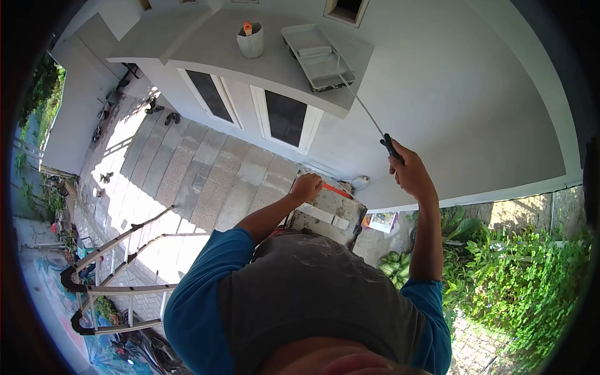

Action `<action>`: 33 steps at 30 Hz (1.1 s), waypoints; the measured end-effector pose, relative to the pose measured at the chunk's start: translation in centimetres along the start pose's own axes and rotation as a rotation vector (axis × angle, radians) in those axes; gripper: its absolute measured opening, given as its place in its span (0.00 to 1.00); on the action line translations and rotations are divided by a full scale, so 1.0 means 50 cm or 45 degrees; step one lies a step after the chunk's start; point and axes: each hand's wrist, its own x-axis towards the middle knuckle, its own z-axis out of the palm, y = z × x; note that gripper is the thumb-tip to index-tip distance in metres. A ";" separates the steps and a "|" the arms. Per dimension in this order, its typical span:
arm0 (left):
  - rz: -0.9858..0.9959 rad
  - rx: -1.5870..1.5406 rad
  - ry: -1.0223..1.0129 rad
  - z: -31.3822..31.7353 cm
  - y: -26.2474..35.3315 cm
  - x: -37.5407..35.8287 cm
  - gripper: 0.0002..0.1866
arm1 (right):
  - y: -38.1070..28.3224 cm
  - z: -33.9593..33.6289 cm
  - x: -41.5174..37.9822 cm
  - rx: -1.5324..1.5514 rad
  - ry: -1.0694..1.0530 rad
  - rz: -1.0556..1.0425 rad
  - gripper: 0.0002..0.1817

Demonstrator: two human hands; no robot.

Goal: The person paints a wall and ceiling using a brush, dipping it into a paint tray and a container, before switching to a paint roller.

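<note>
My right hand (409,172) is closed around the black handle of a paint roller (364,107). The roller's thin metal rod slants up and left to a paint tray (290,44), where its pale sleeve lies across the tray. White paint coats the tray, which sits on a grey ledge (206,37). Lower down in front of my body, my left hand (306,187) is curled over the near end of a red bar (336,190). The bar runs along a paint-spattered platform (325,215); my palm hides the gripped part.
A white bucket (251,45) with an orange-handled tool inside stands left of the tray. Below the ledge are windows (284,117) and a tiled floor (206,162). A folding ladder (119,289) stands at lower left, and green plants (525,269) grow at lower right.
</note>
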 end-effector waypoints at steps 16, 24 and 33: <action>-0.020 -0.124 0.137 -0.089 0.050 0.099 0.11 | 0.046 0.030 -0.005 -0.009 0.091 -0.116 0.29; 0.034 0.048 0.874 -0.266 0.022 0.305 0.23 | 0.018 0.006 -0.065 -0.020 0.062 -0.026 0.29; -0.174 0.526 0.721 -0.368 -0.065 0.380 0.31 | 0.010 -0.012 -0.092 0.021 0.068 -0.024 0.30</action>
